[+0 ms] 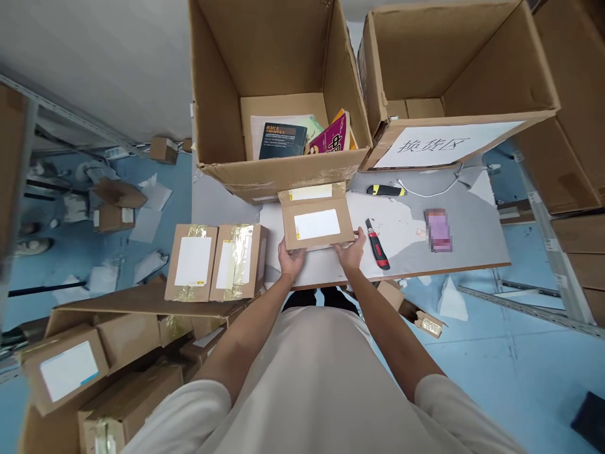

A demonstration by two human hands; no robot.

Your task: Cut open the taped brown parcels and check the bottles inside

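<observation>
The left hand and right hand grip a small labelled carton by its near corners, over the worktop; its contents are hidden. Just beside the right hand, at 4 o'clock from the carton, lies a red-and-black cutter; a yellow-and-black cutter lies at 2, and a blurred purple item at 3. At 12 stands a large open box with books inside, among them a dark book and a magenta one. Between 1 and 2, another open box bears a handwritten sign. Two taped cartons stand side by side between 8 and 9; beyond, at 8, an open bin box holds several parcels.
</observation>
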